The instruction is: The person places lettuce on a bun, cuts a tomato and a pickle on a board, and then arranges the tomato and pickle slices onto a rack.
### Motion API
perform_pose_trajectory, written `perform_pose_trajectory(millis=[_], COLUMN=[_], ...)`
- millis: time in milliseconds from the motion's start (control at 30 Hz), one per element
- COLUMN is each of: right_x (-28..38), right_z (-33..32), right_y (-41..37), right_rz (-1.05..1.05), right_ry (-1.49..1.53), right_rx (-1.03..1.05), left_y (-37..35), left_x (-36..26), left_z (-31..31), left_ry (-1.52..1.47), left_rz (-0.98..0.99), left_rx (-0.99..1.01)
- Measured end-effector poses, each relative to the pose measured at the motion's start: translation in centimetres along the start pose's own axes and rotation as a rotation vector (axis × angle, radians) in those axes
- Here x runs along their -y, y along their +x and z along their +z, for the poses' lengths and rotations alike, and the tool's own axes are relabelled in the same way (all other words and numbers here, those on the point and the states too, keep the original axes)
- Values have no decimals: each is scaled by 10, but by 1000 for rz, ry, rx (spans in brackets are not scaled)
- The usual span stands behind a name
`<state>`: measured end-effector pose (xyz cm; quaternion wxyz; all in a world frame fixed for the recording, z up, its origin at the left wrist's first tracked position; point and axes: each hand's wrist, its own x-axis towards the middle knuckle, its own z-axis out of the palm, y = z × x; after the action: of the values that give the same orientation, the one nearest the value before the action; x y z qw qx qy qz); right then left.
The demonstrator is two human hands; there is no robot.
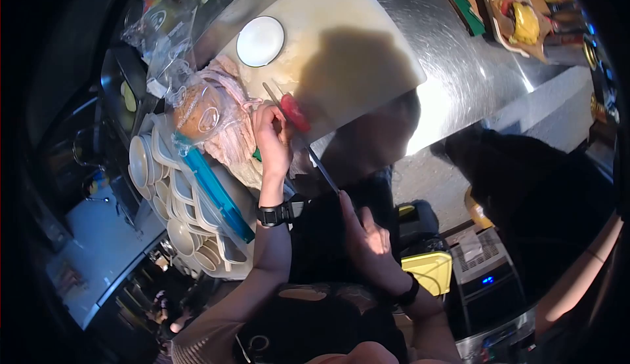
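Observation:
My right hand [369, 241] is wrapped round the handle end of a long knife [323, 168]. The narrow blade slants up and left over the near edge of the pale cutting board [354, 10]. A glossy red piece of food [295, 112] lies against the blade at the board's near left corner. Over that corner, my left hand [272, 140] has its fingers curled and pressed in at the red piece. A round white lid or dish [260, 40] sits farther back on the board.
A crumpled pinkish cloth [226, 142] and a bun in clear plastic [197, 111] lie left of the board. Nearer are a teal plastic strip [216, 193] and stacked white bowls [180, 236]. A food tray [518, 26] stands back right. Another person's arm [584, 275] shows at right.

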<state>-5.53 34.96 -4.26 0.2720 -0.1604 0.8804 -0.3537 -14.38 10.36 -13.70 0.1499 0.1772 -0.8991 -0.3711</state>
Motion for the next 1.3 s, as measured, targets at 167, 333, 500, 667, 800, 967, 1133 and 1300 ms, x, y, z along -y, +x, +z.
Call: perform_pose_trajectory(millis=[167, 333, 500, 667, 800, 967, 1133, 1300], right_x=[-8, -4, -6, -4, -7, -6, -3, -9], right_z=[4, -1, 7, 9, 13, 16, 15, 17], right_y=[-15, 3, -7, 3, -3, 3, 4, -1], right_rz=[7, 5, 20, 6, 9, 22, 9, -14], right_ry=[23, 40, 76, 108, 89, 14, 36, 64], right_rx=[13, 42, 22, -8, -34, 11, -2, -48], left_y=[-1, -2, -1, -2, -2, -2, -3, -4], left_x=[7, 6, 6, 6, 7, 3, 10, 7], left_z=[2, 2, 1, 3, 1, 1, 2, 2], left_ry=[-28, -32, -26, -75, -61, -51, -84, -113], left_rz=[32, 60, 37, 41, 48, 35, 8, -17], left_rx=[2, -4, 4, -8, 0, 7, 5, 13])
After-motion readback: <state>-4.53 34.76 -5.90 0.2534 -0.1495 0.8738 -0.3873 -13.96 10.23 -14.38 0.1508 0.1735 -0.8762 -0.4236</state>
